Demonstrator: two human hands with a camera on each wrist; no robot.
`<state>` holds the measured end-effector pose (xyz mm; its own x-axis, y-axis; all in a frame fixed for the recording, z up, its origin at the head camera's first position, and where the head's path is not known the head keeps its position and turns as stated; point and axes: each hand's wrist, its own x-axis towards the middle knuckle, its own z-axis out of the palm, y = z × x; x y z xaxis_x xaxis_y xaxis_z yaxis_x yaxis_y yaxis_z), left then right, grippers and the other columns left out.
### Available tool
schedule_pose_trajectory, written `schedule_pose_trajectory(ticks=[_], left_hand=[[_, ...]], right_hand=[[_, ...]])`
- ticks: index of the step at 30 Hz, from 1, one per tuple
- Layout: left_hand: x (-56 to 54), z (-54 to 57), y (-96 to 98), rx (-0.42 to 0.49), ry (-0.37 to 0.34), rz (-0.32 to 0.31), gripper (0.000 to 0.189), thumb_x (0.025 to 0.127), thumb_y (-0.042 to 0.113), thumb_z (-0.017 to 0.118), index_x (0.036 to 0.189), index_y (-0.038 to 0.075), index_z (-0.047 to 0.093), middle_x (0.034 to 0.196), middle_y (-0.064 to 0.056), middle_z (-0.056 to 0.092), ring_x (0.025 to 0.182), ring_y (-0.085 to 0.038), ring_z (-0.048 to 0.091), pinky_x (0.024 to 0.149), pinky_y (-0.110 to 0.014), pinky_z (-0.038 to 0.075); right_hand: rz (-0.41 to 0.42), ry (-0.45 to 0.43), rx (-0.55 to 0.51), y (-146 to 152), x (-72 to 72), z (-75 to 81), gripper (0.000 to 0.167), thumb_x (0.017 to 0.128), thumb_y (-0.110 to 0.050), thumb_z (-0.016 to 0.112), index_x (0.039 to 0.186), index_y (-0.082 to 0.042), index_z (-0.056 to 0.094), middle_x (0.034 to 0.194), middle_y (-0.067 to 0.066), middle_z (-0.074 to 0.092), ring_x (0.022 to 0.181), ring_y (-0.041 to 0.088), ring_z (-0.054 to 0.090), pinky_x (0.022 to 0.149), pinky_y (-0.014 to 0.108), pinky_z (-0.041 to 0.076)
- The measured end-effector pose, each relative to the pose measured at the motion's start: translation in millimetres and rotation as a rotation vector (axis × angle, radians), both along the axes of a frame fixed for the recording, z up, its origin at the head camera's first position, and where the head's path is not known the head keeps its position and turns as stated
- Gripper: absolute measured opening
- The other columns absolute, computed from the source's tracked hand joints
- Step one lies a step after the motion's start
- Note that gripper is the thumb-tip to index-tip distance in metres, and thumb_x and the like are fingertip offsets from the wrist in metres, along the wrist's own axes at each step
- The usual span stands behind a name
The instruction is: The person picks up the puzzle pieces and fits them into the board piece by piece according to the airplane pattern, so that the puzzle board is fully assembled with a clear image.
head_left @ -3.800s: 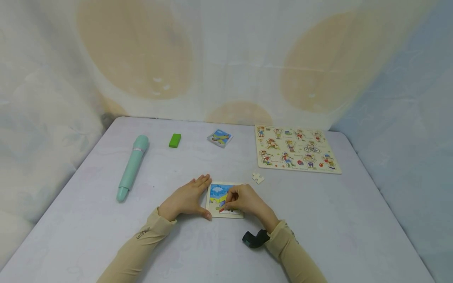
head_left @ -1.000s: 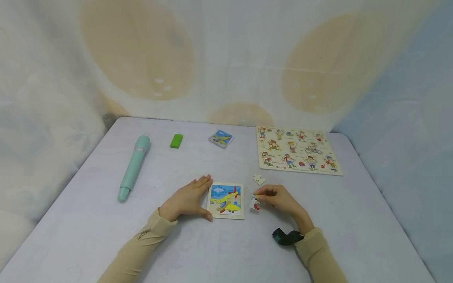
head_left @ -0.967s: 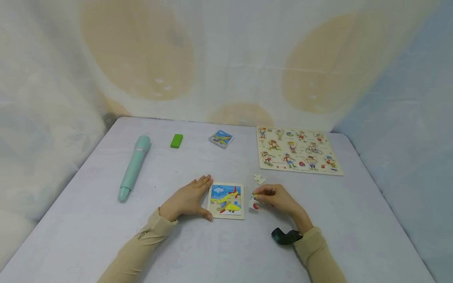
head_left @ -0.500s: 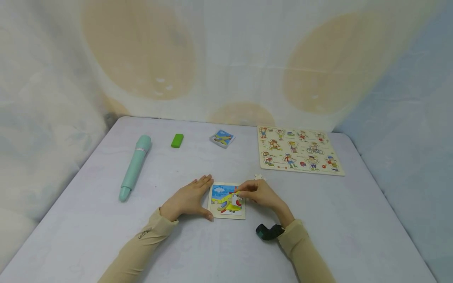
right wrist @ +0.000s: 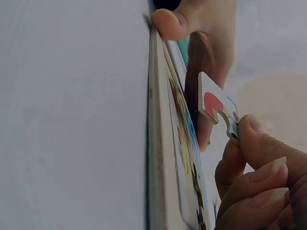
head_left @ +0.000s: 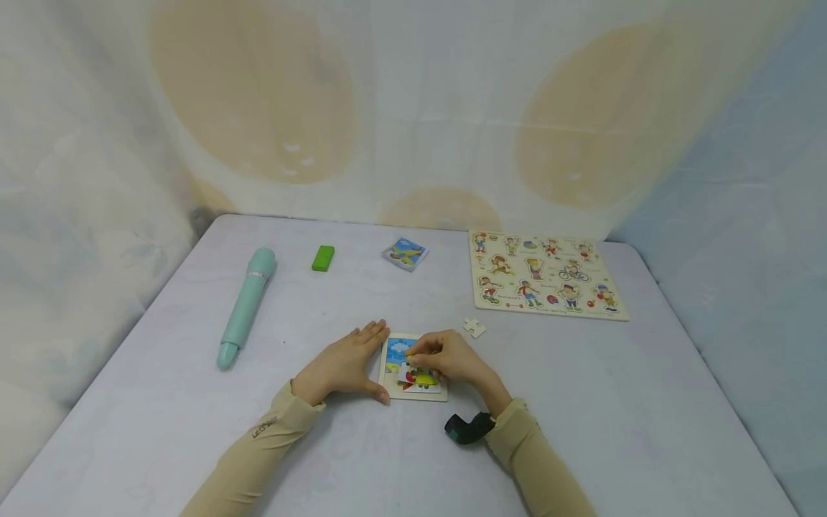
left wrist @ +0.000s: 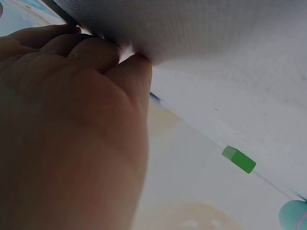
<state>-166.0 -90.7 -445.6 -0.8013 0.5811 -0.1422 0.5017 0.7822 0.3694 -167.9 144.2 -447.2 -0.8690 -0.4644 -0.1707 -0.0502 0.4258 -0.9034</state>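
1. A small square airplane puzzle [head_left: 413,368] is seen lying flat on a pale table [head_left: 388,459], near its front middle.
2. The left hand [head_left: 340,365] is laid at the puzzle's 9 o'clock side. Its fingers are held straight and flat along the frame's left edge, and the thumb is pressed against the frame's near left corner [right wrist: 165,23]. Nothing is gripped by it.
3. The right hand [head_left: 449,357] is held over the puzzle from the 3 o'clock side, with its fingers curled. A single puzzle piece [right wrist: 217,109] is pinched at its edge by the fingertips [right wrist: 254,139].
4. That piece, white with a red patch, is held tilted just above the puzzle picture; in the right wrist view a gap is shown between it and the board.
5. A loose pale piece [head_left: 474,327] is seen on the table at the puzzle's 2 o'clock, near but apart.
6. Farther off at 2 o'clock, a large figure board [head_left: 545,276] is laid flat.
7. At 12 o'clock, well apart, a small stack of picture pieces [head_left: 403,253] is placed.
8. A green block [head_left: 322,258] is found at 11 o'clock, and a long mint-green pen-shaped device [head_left: 245,306] at 10 o'clock.
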Motion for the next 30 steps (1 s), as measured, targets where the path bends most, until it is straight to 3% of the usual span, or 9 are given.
schedule_pose_trajectory(ticks=[6, 12, 18, 30], left_hand=[[-0.5, -1.4, -0.7, -0.017, 0.003, 0.003, 0.121, 0.061, 0.063, 0.082, 0.151, 0.002, 0.030, 0.160, -0.013, 0.024, 0.150, -0.029, 0.021, 0.122, -0.046, 0.023], [-1.0, -2.0, -1.2, -0.003, 0.011, -0.008, 0.120, 0.061, 0.063, 0.082, 0.150, 0.000, 0.031, 0.160, -0.015, 0.026, 0.149, -0.030, 0.022, 0.121, -0.048, 0.024], [-0.9, -2.3, -1.2, 0.018, 0.011, -0.015, 0.121, 0.060, 0.063, 0.082, 0.149, -0.001, 0.032, 0.159, -0.016, 0.026, 0.149, -0.032, 0.023, 0.121, -0.049, 0.025], [0.0, -2.0, -1.9, 0.030, 0.019, -0.026, 0.121, 0.060, 0.062, 0.082, 0.150, -0.002, 0.031, 0.159, -0.017, 0.026, 0.149, -0.033, 0.023, 0.120, -0.049, 0.026]], right_hand=[[0.019, 0.018, 0.014, -9, 2.9, 0.5, 0.016, 0.089, -0.019, 0.070, 0.098, -0.006, 0.075, 0.066, -0.002, 0.059, 0.045, 0.008, 0.045, 0.044, 0.017, 0.038], [0.027, 0.060, 0.056, -15, 4.7, -0.4, 0.016, 0.089, -0.022, 0.071, 0.098, -0.009, 0.075, 0.075, -0.001, 0.065, 0.049, 0.007, 0.047, 0.045, 0.017, 0.038], [0.023, 0.113, 0.092, -20, 5.8, -2.9, 0.013, 0.088, -0.021, 0.072, 0.097, -0.012, 0.076, 0.084, 0.000, 0.070, 0.063, 0.007, 0.052, 0.054, 0.017, 0.043], [0.017, 0.193, 0.160, -29, 11.8, -4.3, 0.010, 0.087, -0.019, 0.072, 0.095, -0.014, 0.076, 0.085, -0.002, 0.071, 0.069, 0.006, 0.054, 0.060, 0.018, 0.045]])
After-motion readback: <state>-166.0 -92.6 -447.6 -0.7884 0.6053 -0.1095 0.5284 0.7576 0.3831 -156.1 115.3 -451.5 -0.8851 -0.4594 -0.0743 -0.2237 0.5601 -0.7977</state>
